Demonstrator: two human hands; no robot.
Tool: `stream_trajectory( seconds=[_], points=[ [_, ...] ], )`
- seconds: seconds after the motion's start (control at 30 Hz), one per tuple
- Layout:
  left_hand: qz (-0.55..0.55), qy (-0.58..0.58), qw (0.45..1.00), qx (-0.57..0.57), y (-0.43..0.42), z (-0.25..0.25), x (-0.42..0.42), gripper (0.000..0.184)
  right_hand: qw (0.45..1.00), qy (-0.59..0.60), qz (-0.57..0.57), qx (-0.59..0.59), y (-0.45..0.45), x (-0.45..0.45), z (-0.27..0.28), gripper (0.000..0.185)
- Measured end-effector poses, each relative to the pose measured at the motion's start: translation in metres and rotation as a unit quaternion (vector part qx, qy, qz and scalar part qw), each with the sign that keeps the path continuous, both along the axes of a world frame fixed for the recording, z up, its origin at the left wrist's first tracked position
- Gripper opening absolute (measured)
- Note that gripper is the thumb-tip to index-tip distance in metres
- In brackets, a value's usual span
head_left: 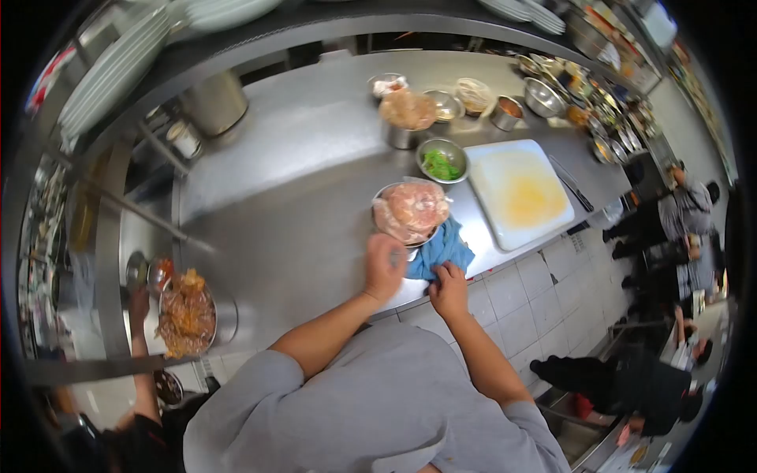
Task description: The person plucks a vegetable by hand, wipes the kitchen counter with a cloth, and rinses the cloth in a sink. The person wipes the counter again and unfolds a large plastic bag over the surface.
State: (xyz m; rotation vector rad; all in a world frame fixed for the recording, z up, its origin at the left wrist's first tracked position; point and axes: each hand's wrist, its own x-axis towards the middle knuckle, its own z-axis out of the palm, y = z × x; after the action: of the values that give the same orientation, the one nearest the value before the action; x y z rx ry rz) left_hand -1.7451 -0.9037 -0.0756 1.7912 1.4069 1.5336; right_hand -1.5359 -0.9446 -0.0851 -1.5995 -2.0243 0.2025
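grey shirt (pixel 371 402) on the camera wearer fills the bottom centre, with a bare forearm reaching up from each side. beyond it spreads a long steel counter (pixel 300 189). white plates (pixel 118 75) are stacked on a shelf at upper left. to the right on the counter lies a white cutting board (pixel 520 193) with a yellow-orange stain.

at lower left, a large metal pot (pixel 226 315) holds reddish-brown, sauced food (pixel 187 315); a co-worker's arm (pixel 144 386) reaches up beside it. at far right, other people in grey or black (pixel 654 386) are on the tiled floor side.

near the counter's front edge, left of the board, a heap of pale pink raw meat (pixel 410 209) rises above the rim of a metal bowl (pixel 426 243). a crumpled blue cloth (pixel 441 246) lies against the bowl's near side.

the left hand (pixel 384 264) is at the near-left side of the bowl, its fingers curled but blurred, so whether they grip anything cannot be told. the right hand (pixel 448 288) has its fingers held narrow, bent over the near edge of the blue cloth and gripping it.

just beyond the meat sits a smaller metal bowl of green vegetables (pixel 441 165). a black-handled knife (pixel 582 199) lies right of the board.
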Motion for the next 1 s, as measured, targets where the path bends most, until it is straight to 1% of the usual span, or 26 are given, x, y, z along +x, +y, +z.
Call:
stream_trajectory(
  seconds=[0.03,0.07,0.1,0.17,0.2,0.23,0.27,0.3,0.37,0.4,0.43,0.47,0.5,0.53,0.57,0.6,0.63,0.67,0.7,0.73,0.77,0.8,0.83,0.9,0.93,1.0],
  points=[
    [-0.025,0.011,0.999,0.032,-0.017,0.025,0.011,0.019,0.995,0.035,0.046,-0.085,-0.002,0.003,0.001,0.031],
    [-0.058,-0.011,0.998,0.005,-0.021,0.025,0.016,0.026,0.978,0.074,0.095,-0.173,-0.003,0.005,0.005,0.025],
    [-0.034,-0.013,0.999,-0.001,-0.019,0.022,0.015,0.026,0.974,0.068,0.118,-0.181,-0.007,0.0,0.012,0.025],
    [-0.06,0.117,0.989,0.062,-0.014,0.014,0.005,0.038,0.919,0.193,0.198,-0.282,-0.016,-0.009,0.027,0.02],
    [-0.031,0.116,0.992,0.051,-0.018,0.006,0.001,0.038,0.914,0.168,0.217,-0.3,-0.015,-0.01,0.032,0.021],
    [-0.106,0.155,0.979,0.076,-0.02,-0.003,-0.005,0.039,0.905,0.159,0.244,-0.312,-0.016,-0.014,0.044,0.021],
    [-0.183,0.194,0.959,0.101,-0.023,-0.008,-0.01,0.04,0.919,0.17,0.264,-0.239,-0.017,-0.02,0.06,0.021],
    [-0.159,0.198,0.963,0.091,-0.03,-0.01,-0.014,0.04,0.927,0.188,0.28,-0.163,-0.017,-0.027,0.076,0.021],
    [-0.138,0.267,0.949,0.093,-0.046,-0.016,-0.009,0.036,0.937,0.137,0.316,0.059,0.0,-0.055,0.107,0.016],
    [-0.131,0.271,0.949,0.088,-0.045,-0.027,-0.002,0.036,0.955,0.059,0.267,0.114,0.01,-0.074,0.128,0.026],
    [-0.141,0.317,0.937,0.046,-0.04,-0.048,0.007,0.032,0.962,-0.021,0.212,0.17,0.023,-0.093,0.142,0.038],
    [-0.151,0.359,0.921,0.004,-0.039,-0.06,0.01,0.028,0.968,-0.078,0.172,0.165,0.041,-0.108,0.147,0.054],
    [-0.149,0.358,0.922,0.001,-0.041,-0.049,-0.001,0.028,0.969,-0.136,0.132,0.158,0.056,-0.116,0.15,0.071],
    [-0.163,0.319,0.929,-0.09,-0.043,-0.038,-0.021,0.027,0.968,-0.137,0.138,0.159,0.067,-0.119,0.145,0.071],
    [-0.172,0.277,0.928,-0.178,-0.044,-0.02,-0.046,0.025,0.967,-0.197,0.115,0.11,0.081,-0.121,0.133,0.082],
    [-0.135,0.273,0.926,-0.222,-0.051,0.003,-0.074,0.024,0.96,-0.257,0.09,0.062,0.093,-0.123,0.122,0.092],
    [-0.098,0.268,0.921,-0.265,-0.058,0.019,-0.104,0.023,0.96,-0.256,0.094,0.065,0.102,-0.124,0.113,0.092],
    [-0.008,0.257,0.921,-0.293,-0.059,0.014,-0.133,0.027,0.961,-0.245,0.088,0.091,0.107,-0.123,0.104,0.093],
    [0.045,0.069,0.901,-0.427,-0.062,0.042,-0.167,0.026,0.962,-0.235,0.077,0.112,0.11,-0.119,0.098,0.093],
    [0.152,0.073,0.864,-0.474,-0.054,0.049,-0.194,0.026,0.961,-0.233,0.074,0.129,0.117,-0.117,0.096,0.087],
    [0.235,0.028,0.866,-0.44,-0.05,0.057,-0.223,0.025,0.962,-0.237,0.068,0.121,0.122,-0.114,0.095,0.087],
    [0.287,0.051,0.896,-0.334,-0.045,0.058,-0.254,0.023,0.962,-0.233,0.059,0.127,0.128,-0.113,0.095,0.085],
    [0.319,0.012,0.906,-0.279,-0.04,0.083,-0.275,0.021,0.963,-0.227,0.053,0.136,0.133,-0.112,0.096,0.083],
    [0.409,-0.018,0.896,-0.172,-0.024,0.113,-0.31,0.018,0.964,-0.229,0.039,0.128,0.145,-0.107,0.089,0.08],
    [0.411,-0.019,0.895,-0.171,-0.016,0.11,-0.334,0.018,0.964,-0.233,0.006,0.132,0.149,-0.104,0.084,0.08],
    [0.469,0.166,0.855,-0.146,0.002,0.102,-0.379,0.032,0.959,-0.245,-0.045,0.134,0.154,-0.101,0.085,0.079]
  ],
)
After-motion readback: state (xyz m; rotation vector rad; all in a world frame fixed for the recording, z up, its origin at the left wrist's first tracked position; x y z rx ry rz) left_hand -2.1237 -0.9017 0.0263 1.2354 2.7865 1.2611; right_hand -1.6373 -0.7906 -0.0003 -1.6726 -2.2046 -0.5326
